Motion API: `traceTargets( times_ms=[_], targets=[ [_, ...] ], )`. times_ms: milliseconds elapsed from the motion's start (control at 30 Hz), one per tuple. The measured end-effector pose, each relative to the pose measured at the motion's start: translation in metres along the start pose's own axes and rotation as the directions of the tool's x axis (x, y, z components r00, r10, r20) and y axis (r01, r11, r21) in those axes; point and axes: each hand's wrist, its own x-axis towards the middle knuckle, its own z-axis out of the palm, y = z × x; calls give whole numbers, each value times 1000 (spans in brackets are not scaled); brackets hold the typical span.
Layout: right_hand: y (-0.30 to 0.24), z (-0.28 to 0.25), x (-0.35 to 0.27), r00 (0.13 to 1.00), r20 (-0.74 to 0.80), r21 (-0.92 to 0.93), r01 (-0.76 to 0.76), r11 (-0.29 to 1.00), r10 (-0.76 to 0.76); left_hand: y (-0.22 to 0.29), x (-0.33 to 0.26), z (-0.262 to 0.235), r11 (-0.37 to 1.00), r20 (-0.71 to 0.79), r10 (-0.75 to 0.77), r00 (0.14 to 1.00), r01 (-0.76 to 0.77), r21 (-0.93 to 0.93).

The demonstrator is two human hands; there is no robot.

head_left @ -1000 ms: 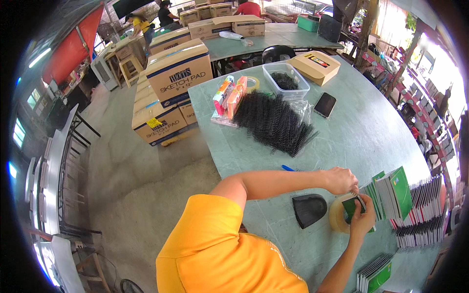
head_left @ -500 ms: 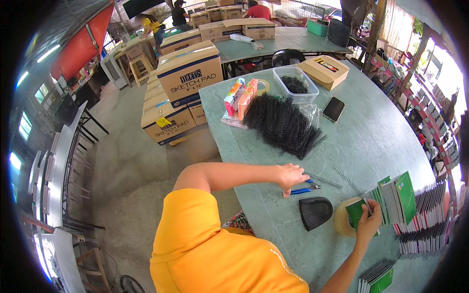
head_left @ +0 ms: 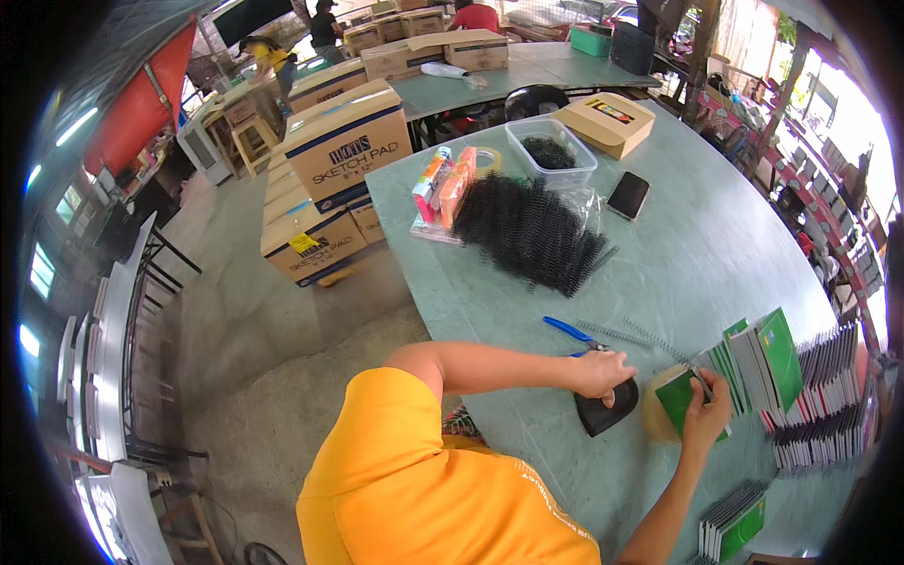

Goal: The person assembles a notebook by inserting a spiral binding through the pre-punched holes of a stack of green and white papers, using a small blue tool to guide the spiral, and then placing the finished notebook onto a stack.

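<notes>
- We are looking at a notebook-binding workshop, open to the street.
- Stacked cardboard cartons [head_left: 345, 151] are standing on the concrete floor.
- Black spiral coils [head_left: 532, 231] and green notebooks [head_left: 772, 353] are covering our desk [head_left: 697, 254].

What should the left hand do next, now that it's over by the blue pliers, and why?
Probably close on the blue-handled pliers and carry them to the green notebook. The left hand rests right at their jaw end, while the right hand steadies the notebook's edge.
</notes>
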Motion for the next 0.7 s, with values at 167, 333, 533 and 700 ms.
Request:
traceTargets(
  times_ms=[167, 333, 533, 700],
  targets=[
    [10, -52, 2, 973, 66, -95, -215, 972, 222, 44, 13, -49, 988, -279, 50, 959, -88, -128],
    [32, -33, -18, 909, 120, 336, -415, 846, 398, 50, 25, -63, 972, -528, 220, 820, -230, 48],
    [47, -39, -40, 880, 125, 553, -445, 705, 457, 75, 49, -40, 927, -474, 355, 805, -368, 69],
    [34, -13, -28, 864, 154, 529, -482, 698, 480, 58, 30, -50, 948, -455, 309, 835, -309, 78]
  ],
)
